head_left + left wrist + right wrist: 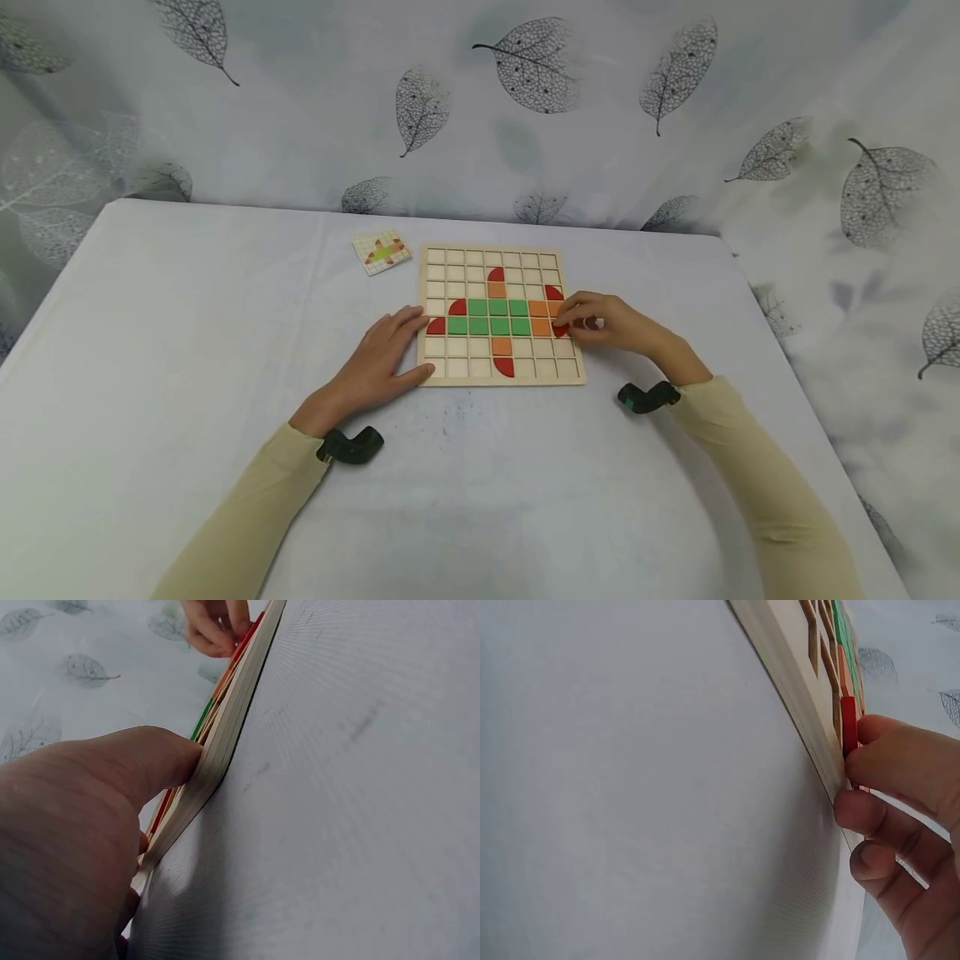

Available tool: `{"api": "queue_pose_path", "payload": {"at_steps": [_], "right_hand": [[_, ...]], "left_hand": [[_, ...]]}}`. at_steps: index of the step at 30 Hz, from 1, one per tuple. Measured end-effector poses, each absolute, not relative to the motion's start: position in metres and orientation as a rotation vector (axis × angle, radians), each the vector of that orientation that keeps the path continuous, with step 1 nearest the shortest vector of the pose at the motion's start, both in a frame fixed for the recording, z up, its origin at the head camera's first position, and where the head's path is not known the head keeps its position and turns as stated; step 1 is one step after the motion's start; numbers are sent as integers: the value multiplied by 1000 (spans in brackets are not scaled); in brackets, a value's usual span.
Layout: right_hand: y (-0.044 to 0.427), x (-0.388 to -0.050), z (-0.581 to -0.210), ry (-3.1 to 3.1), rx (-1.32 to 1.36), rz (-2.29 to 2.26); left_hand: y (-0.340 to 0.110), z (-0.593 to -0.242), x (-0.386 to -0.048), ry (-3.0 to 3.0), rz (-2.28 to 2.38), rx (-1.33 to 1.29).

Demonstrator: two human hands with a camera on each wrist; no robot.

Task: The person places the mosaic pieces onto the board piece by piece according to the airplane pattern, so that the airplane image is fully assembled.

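Observation:
A square wooden grid board [457,367] lies on the white table, with green square tiles [498,326], orange square tiles [502,346] and red quarter-circle tiles [504,367] in its cells. At the board's right edge, my right hand [609,323] pinches a red quarter-circle tile [849,724] between thumb and forefinger. That tile stands slightly proud of the board in the right wrist view. My left hand [382,360] rests against the left edge, fingers extended, its thumb [161,761] touching the near corner. Part of the right-hand tiles is hidden by my right fingers.
Beyond the board's far left corner lies a small pattern card [382,251] showing a similar coloured figure on a grid. The white-covered table [187,350] ends at a leaf-printed cloth backdrop [465,167]. A dark device [352,446] sits on each wrist.

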State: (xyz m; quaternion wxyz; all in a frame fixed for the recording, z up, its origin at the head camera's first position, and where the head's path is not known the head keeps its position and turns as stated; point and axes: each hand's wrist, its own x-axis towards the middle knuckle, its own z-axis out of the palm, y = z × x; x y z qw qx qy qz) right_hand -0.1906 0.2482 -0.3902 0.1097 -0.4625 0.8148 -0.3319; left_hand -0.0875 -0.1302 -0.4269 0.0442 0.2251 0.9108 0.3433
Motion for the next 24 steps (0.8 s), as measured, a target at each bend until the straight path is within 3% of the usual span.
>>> {"api": "queue_pose_path", "payload": {"at_steps": [24], "right_hand": [[242,-167,-402,2670,-1121,-1033]], "left_hand": [[-131,-434,-86,2753,1096,667]]}}
